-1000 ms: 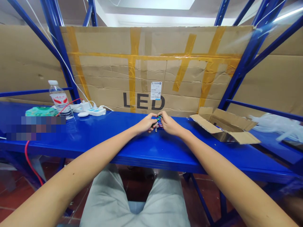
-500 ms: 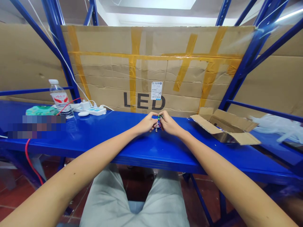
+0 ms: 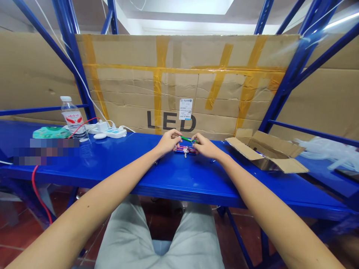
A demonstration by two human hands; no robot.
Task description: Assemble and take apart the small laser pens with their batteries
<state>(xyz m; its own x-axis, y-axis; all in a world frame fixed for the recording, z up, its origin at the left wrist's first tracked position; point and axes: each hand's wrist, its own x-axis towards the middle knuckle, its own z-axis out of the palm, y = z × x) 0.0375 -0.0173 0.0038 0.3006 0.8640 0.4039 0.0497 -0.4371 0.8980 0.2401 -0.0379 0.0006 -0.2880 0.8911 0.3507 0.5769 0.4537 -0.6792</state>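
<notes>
Spanning the slim green item [image 3: 186,139] from opposite ends, the left hand [image 3: 170,142] and right hand [image 3: 205,146] pinch it in closed fingertips, apparently for steadiness, near shiny sticks [image 3: 185,150] lying on the table [image 3: 185,175], presumably for easy reach.

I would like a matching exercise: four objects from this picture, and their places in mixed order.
1. Clear plastic bottle, white cap
2. Slim green stick
3. Open brown cardboard box
4. Shiny red-blue sticks

A. Held by left hand and right hand
B. Middle of glossy blue table
C. Right of both hands
D. Left part of that table

1-D, 2-A, 3-C, 4-B
</notes>
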